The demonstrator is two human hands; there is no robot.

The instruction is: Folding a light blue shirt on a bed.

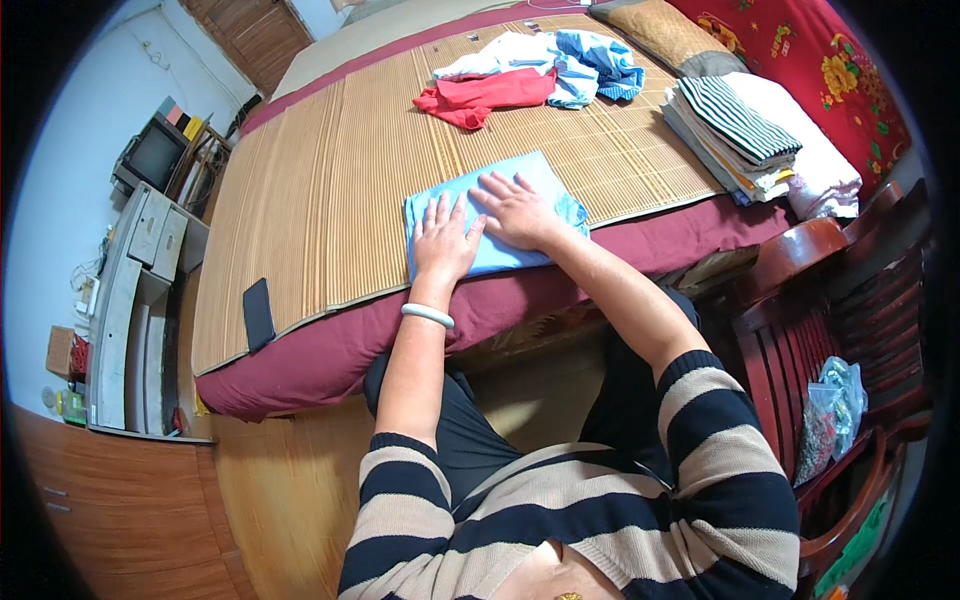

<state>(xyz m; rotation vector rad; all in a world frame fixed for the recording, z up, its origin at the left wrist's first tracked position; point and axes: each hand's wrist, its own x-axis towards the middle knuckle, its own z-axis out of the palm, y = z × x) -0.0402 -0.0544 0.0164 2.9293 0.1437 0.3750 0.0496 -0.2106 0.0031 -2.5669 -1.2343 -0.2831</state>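
A folded light-blue garment lies flat at the near edge of the bamboo mat on the bed. My left hand, with a pale bangle at the wrist, rests palm down on its left part, fingers spread. Flat on its upper middle lies my right hand, fingers also apart. Neither hand grips the cloth. Farther back on the mat are a crumpled red garment and loose white and blue clothes. A stack of folded clothes, topped by a striped one, stands to the right.
A smartphone lies at the mat's near left edge. A woven pillow and a red floral cloth are at the back right. On a dark wooden chair to my right sit plastic bags. A grey desk stands left.
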